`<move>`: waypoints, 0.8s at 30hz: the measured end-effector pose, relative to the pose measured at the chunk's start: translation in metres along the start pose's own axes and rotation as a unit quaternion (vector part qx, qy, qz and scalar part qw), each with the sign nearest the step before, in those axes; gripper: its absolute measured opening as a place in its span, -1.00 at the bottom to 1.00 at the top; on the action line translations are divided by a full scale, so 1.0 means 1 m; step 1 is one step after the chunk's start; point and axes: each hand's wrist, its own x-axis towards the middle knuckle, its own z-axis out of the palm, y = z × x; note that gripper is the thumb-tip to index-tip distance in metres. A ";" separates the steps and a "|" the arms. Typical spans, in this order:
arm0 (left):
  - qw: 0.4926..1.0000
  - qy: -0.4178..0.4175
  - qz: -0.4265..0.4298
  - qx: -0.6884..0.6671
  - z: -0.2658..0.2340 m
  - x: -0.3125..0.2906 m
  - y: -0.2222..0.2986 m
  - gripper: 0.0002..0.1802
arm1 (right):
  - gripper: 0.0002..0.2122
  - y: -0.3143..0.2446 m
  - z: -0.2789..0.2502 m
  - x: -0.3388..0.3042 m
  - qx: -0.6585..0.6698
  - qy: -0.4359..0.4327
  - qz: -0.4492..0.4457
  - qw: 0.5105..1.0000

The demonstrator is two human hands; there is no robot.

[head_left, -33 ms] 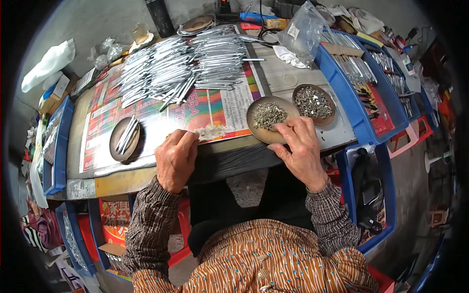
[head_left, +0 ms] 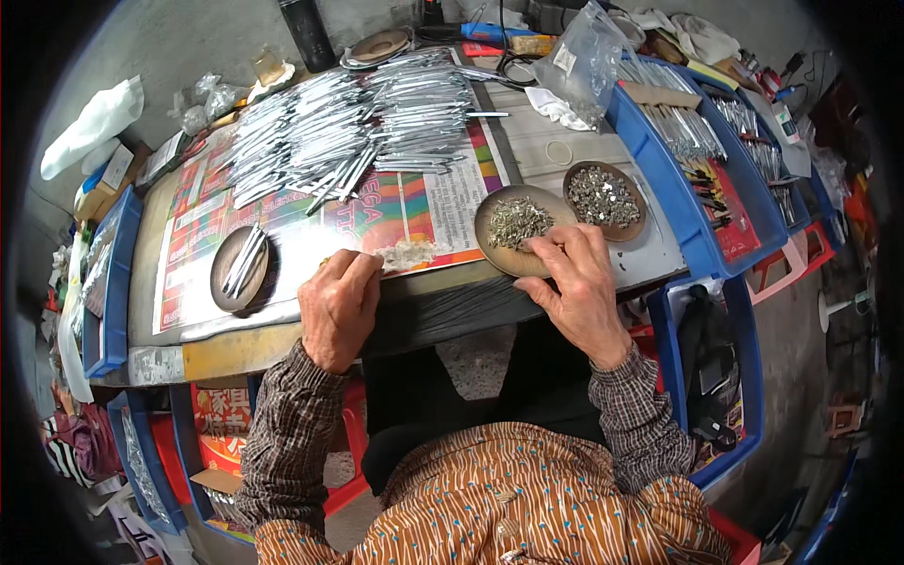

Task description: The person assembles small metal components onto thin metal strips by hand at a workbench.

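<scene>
At the table's front edge my left hand is closed, with its fingers curled in. Whatever it may hold is hidden behind the knuckles. My right hand reaches over the near right rim of a round brown dish. Its index fingertip is at the edge of a heap of small metal pieces, and the thumb is spread apart from it. A second dish with greyer small metal pieces stands just beyond that hand. Left of my left hand, a dark oval dish carries several slim silver rods.
Large stacks of silver rods cover the far middle of the table on printed sheets. Blue bins with rods flank the right side, and another blue bin stands left. A clear plastic bag lies at the back right.
My right fingertips have shifted very slightly left over the dish. My left hand and the rest look the same.
</scene>
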 end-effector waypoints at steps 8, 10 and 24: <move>1.000 -0.016 -0.001 0.004 -0.001 0.003 0.000 -0.86 | -0.57 -0.001 0.003 0.001 -0.038 -0.031 -0.009 0.999; 1.000 -0.019 -0.002 0.001 0.000 0.005 0.001 -0.86 | -0.57 0.000 0.003 0.000 -0.041 -0.033 -0.008 0.999; 1.000 -0.014 -0.001 0.005 0.001 0.004 0.003 -0.87 | -0.58 0.008 -0.013 -0.011 -0.048 -0.015 0.014 0.999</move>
